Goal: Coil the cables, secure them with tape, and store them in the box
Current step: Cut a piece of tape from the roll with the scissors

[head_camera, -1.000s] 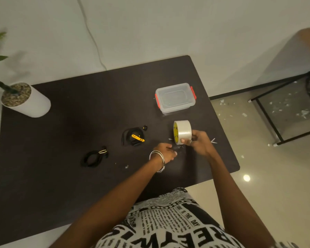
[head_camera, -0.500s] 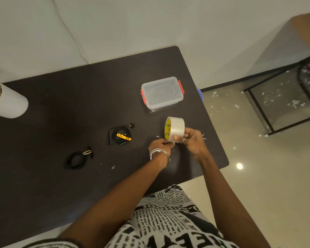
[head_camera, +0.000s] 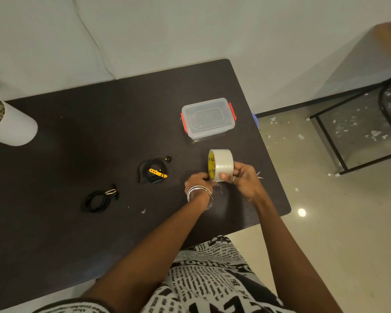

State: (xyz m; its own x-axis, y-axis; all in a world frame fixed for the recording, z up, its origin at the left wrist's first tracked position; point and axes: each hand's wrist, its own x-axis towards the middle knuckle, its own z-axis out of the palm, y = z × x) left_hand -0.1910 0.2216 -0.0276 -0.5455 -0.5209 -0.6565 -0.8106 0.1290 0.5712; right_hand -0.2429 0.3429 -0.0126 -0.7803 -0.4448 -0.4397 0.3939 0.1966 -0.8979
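Note:
My right hand (head_camera: 244, 178) grips a roll of clear tape (head_camera: 221, 163) with a yellow core, held on edge above the dark table (head_camera: 77, 136). My left hand (head_camera: 198, 182), with bangles on the wrist, has its fingertips at the roll's lower edge, pinching what looks like the tape's loose end. A coiled black cable with a yellow strap (head_camera: 154, 170) lies left of my hands. A second black coil (head_camera: 97, 199) lies farther left. The clear plastic box with red latches (head_camera: 208, 118) sits closed behind the tape.
A white plant pot (head_camera: 11, 129) stands at the table's far left. Small tape scraps (head_camera: 143, 211) lie on the table. The table's right edge is close to my right hand. A black metal frame (head_camera: 330, 141) stands on the floor to the right.
My left hand has come up from the table to the roll's lower edge. The camera view shifted, so everything sits lower and more to the left in the frame.

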